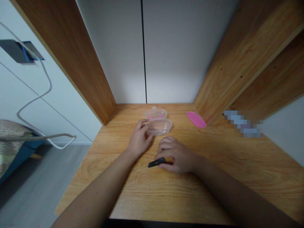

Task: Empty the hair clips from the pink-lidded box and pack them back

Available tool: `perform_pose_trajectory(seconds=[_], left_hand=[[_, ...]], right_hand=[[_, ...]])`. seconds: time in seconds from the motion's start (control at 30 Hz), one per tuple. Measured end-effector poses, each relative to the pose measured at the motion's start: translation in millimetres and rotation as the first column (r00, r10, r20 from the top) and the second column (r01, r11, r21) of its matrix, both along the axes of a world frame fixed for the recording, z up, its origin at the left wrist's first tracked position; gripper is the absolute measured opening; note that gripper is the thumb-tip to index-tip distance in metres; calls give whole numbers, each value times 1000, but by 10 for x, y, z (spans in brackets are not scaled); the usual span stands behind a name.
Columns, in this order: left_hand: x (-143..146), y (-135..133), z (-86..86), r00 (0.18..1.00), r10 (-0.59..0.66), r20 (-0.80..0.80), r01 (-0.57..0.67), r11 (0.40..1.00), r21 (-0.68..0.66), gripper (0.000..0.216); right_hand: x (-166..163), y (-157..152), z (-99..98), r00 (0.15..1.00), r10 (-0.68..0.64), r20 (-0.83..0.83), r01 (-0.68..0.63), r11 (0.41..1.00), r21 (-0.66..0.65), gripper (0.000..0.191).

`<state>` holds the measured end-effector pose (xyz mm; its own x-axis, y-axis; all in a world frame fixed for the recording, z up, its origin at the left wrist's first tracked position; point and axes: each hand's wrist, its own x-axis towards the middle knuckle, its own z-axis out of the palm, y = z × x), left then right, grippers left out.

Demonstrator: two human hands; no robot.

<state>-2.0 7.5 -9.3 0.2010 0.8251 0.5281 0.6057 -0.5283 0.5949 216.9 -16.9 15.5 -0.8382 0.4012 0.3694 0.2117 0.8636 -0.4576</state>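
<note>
A clear plastic case (161, 127) with its hinged lid (162, 113) folded back lies toward the rear of the table; pink marking shows on the lid. My left hand (142, 136) grips the case's left end, thumb at the front rim and fingers curled over the side. Just in front of the case, my right hand (177, 155) is closed, thumb and fingers pinching a slim black item (156, 162) that looks like folded glasses. Part of it is hidden by the hand. A flat pink oval piece (196, 119) lies right of the case, apart from both hands.
The wooden tabletop (142, 196) is bounded by a left wooden panel (95, 95), a right panel (213, 79) and a pale back wall (166, 63). A blurred-out item (243, 124) lies at right. A white cable (47, 91) hangs at left.
</note>
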Motion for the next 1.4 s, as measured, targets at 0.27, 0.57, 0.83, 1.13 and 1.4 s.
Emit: perform_pose_trajectory(seconds=[0.27,0.57,0.83,1.13,1.4], left_hand=[[8,0,-2,1000,7,-8,-8,1000,-8,19],[6,-8,11,1000,-5,1,5,1000,-6,18],[7,-9,7,1000,5,2,-5,1000,-7,21],[13,-8,24,1000,8,-1,-8,1000,-14,24],[6,-5,18,1000,7,-1,-7,1000,4,27]], right_hand=[[44,16,-15,986,-140,86,141,990,-5,24],[32,5,7,992,-110,64,113,992,-50,12],[30,83,-23,984,-157,-85,159,987,11,6],[91,153,-31,821,-452,-349,499,865,52,7],[109,164,-40,629,-659,-412,679,724,-122,3]])
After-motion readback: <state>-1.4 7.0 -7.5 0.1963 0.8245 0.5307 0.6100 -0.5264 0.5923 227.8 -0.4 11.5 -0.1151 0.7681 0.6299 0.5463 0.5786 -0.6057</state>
